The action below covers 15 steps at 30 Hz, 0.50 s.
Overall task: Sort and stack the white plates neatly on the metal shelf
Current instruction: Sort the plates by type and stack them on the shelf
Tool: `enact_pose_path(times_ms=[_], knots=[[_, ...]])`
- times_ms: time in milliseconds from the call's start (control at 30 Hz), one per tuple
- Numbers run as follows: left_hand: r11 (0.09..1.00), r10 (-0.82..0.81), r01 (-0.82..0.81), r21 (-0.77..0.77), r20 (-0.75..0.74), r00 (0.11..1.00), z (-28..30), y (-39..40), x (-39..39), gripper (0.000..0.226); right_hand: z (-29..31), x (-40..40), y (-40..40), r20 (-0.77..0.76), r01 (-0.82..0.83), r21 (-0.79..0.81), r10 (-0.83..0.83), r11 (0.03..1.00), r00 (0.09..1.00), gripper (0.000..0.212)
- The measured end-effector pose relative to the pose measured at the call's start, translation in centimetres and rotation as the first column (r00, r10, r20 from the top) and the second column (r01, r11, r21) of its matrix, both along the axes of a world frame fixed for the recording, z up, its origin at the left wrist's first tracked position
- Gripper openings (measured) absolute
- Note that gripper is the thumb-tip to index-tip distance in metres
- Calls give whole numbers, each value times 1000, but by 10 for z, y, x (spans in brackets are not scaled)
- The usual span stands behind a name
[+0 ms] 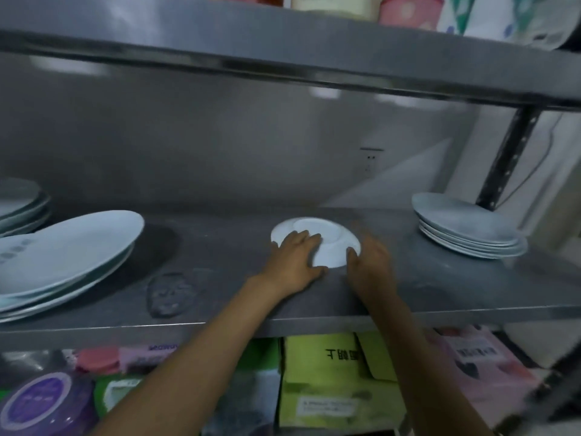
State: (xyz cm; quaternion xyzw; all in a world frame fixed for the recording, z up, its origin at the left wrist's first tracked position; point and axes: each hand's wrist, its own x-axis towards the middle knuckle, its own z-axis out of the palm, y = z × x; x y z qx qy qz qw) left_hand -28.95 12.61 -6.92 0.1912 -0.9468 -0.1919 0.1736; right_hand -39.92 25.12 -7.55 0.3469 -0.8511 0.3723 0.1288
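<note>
A small white plate [330, 239] lies upside down in the middle of the metal shelf [220, 262]. My left hand [294, 258] rests on its left side, fingers spread over the rim. My right hand [371, 262] touches its right rim, thumb on the edge. At the left sits a stack of large oval white plates [69, 256], with another stack of white plates [19, 206] behind it at the frame's edge. At the right stands a stack of round white plates [468, 231].
An upper shelf [283, 51] hangs close overhead, carrying bags and packages. A slotted metal post [509, 158] rises at the back right. Under the shelf are boxes and packets, a green box [327, 382] among them. A wall socket [371, 162] is behind.
</note>
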Motion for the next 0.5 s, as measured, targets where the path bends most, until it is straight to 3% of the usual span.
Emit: enact_pose_path(times_ms=[167, 333, 500], knots=[[999, 36, -40, -37, -98, 995, -12, 5, -6, 58, 1, -2, 1, 121, -61, -161, 81, 985, 989, 52], [990, 96, -111, -91, -154, 983, -18, 33, 39, 63, -4, -8, 2, 276, -27, -260, 101, 965, 956, 53], [962, 145, -188, -199, -213, 966, -25, 65, 86, 75, -1, -6, 0, 319, -84, -296, 181, 952, 930, 50]])
